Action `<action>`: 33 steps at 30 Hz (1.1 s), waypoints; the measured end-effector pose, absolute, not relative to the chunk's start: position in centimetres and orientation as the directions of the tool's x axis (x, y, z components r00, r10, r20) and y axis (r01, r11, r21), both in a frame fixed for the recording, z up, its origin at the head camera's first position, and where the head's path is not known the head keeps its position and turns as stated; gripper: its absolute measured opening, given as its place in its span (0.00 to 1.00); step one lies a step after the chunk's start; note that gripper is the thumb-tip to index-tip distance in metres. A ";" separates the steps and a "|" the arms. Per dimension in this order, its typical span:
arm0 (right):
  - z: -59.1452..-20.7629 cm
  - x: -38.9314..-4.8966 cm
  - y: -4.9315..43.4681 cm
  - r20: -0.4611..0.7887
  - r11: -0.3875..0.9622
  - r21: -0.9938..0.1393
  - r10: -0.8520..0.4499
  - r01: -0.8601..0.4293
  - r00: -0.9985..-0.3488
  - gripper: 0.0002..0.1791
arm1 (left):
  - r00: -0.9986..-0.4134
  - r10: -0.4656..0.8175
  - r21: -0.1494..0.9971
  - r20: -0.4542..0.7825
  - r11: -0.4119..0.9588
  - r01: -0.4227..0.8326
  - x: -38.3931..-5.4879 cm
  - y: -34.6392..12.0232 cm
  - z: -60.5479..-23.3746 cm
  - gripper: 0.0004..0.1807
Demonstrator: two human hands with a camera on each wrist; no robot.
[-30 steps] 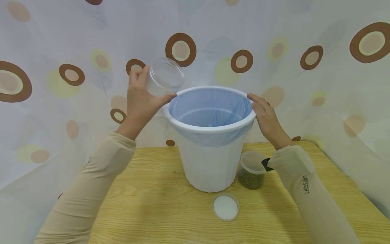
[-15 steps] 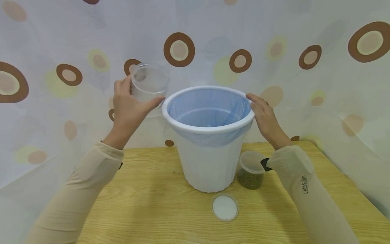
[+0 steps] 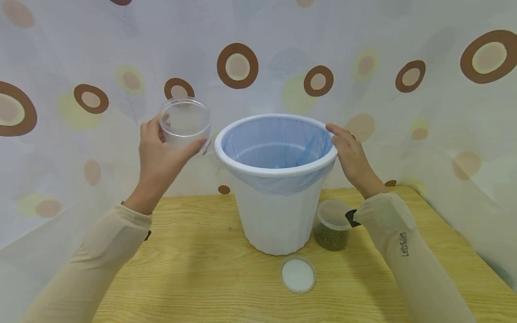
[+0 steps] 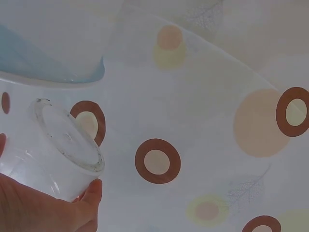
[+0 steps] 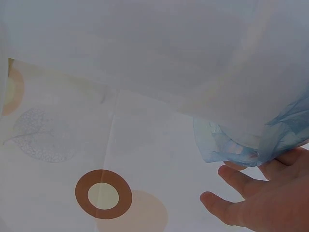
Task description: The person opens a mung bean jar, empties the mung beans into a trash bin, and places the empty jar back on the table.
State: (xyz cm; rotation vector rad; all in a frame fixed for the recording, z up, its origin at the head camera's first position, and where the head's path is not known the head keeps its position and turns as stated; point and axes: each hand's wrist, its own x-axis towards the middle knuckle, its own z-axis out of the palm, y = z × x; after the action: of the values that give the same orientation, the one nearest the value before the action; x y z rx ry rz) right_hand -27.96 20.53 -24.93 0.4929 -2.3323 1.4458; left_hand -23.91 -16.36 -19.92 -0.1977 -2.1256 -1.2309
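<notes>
My left hand [image 3: 163, 157] grips a clear round plastic tub [image 3: 183, 130] by its side, between thumb and fingers, raised left of the bin. The tub's mouth shows from above in the head view; in the left wrist view dark specks dot the rim of its base [image 4: 70, 135]. A white bin [image 3: 278, 211] with a blue liner bag [image 3: 270, 154] stands upright on the table. At its right rim rests my right hand [image 3: 353, 157]. The right wrist view shows relaxed, extended fingers [image 5: 231, 208] beside the folded-over liner [image 5: 236, 150].
A lidded clear tub [image 3: 333, 233] holding dark green flecked contents stands right of the bin, close to my right sleeve. In front of the bin lies a small round lid or dish [image 3: 298, 275] with a white centre. Patterned sheeting [image 3: 262, 27] rises behind the wooden table [image 3: 226, 291].
My left hand has moved left and down with the clear tub, from beside the bin's rim to farther off. The tub's mouth has turned more upright. My right hand stays at the rim.
</notes>
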 end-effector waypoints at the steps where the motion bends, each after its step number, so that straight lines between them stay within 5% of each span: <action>1: -24.9 -28.0 20.5 0.470 0.420 -0.777 -0.107 -0.468 -0.876 0.30 | -0.777 -0.192 0.724 0.600 0.544 0.424 -23.7 -16.4 -20.0 0.46; 20: -24.8 -27.9 20.5 0.469 0.435 -0.775 -0.093 -0.459 -0.878 0.29 | -0.904 -0.155 0.825 0.398 0.492 0.279 -20.6 -18.4 -22.0 0.48; 33: -24.7 -27.9 20.7 0.466 0.442 -0.772 -0.093 -0.456 -0.880 0.29 | -0.934 -0.086 0.844 0.346 0.463 0.270 -19.8 -18.0 -24.1 0.47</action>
State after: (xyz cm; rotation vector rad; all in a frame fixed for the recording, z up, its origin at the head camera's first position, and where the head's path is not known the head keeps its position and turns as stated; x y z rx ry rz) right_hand -27.87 20.73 -24.72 0.4674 -2.3434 1.4164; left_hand -19.76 -18.00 -24.13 -0.1560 -2.3769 -1.4619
